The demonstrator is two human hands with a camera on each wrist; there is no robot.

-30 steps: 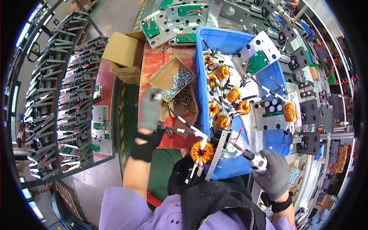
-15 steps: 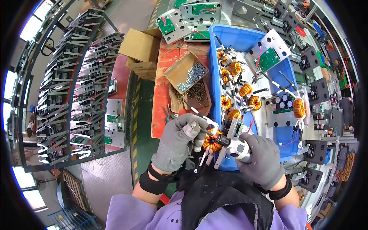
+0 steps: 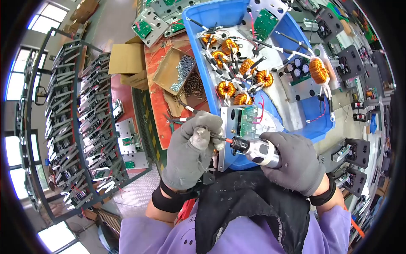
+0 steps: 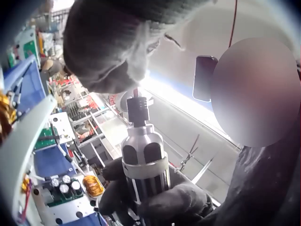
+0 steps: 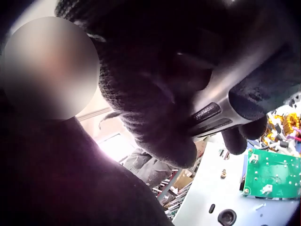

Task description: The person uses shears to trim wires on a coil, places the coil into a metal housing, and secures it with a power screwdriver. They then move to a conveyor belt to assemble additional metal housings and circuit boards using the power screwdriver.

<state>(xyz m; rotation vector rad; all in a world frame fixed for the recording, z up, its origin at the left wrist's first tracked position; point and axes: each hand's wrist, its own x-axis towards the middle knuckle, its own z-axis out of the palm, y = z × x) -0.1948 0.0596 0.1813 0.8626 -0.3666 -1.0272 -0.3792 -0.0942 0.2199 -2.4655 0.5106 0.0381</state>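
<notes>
On my feed, the driver (image 3: 259,153) lay across the near edge of the blue bin (image 3: 193,28), the right hand (image 3: 296,164) wrapped round its body. Its long axis ran along that edge toward the left hand (image 3: 187,152), whose curled fingers pinched the bit (image 3: 219,137) near its tip; I couldn't tell whether they held anything else there.

White daylight glares through the windows (image 3: 48,19) on my left, the head view bends into black fisheye edges, and my right hand (image 5: 155,89) is murky with shadow up close.
</notes>
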